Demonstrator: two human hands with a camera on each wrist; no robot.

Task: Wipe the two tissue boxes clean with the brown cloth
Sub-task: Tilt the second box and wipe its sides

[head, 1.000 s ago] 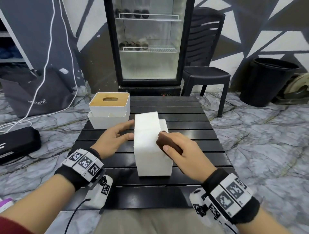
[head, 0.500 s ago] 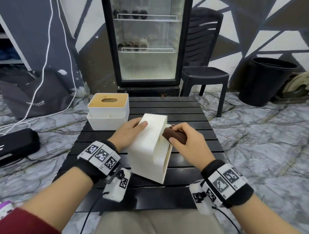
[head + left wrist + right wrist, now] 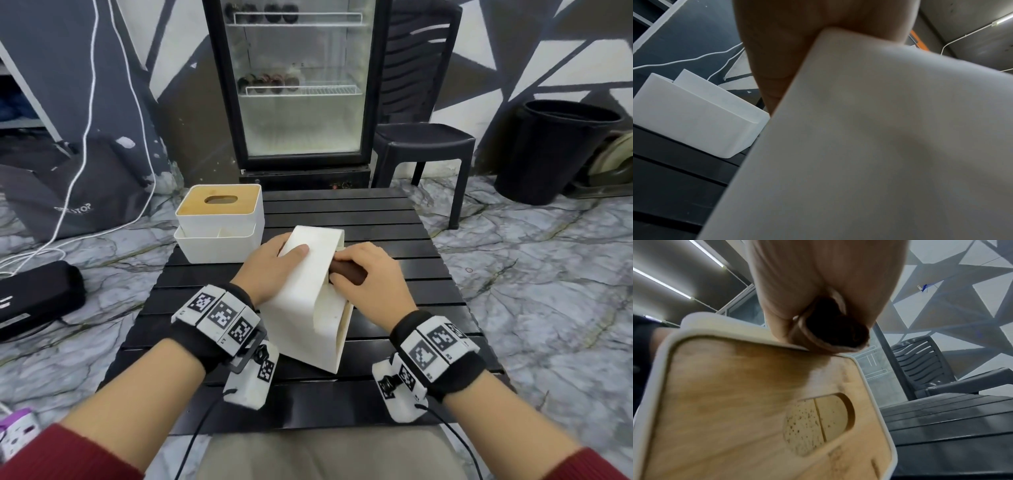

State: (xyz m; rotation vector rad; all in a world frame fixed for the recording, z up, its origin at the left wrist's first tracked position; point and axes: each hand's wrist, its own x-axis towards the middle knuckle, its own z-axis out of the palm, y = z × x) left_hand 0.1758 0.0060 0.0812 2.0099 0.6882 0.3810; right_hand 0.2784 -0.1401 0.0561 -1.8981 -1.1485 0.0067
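Observation:
A white tissue box [image 3: 301, 308] is tipped on the black slatted table [image 3: 376, 219], its wooden lid [image 3: 748, 410] turned to the right. My left hand [image 3: 274, 263] grips its upper left edge, thumb lying on the white face [image 3: 879, 146]. My right hand [image 3: 366, 270] holds the rolled brown cloth [image 3: 347, 270] against the box's upper right rim; in the right wrist view the cloth [image 3: 836, 332] sits at the lid's edge. The second tissue box [image 3: 219, 222], white with a wooden top, stands at the table's back left corner.
Behind the table stand a glass-door fridge [image 3: 298, 85], a black plastic chair [image 3: 424, 137] and a black bin [image 3: 555, 150]. A black case [image 3: 34, 301] and white cables [image 3: 82, 120] lie on the marble floor at left.
The box has gone from standing upright to tilted, its top leaning left and its lid showing at right. My left hand moved onto its upper edge; the cloth hand shifted up to the rim.

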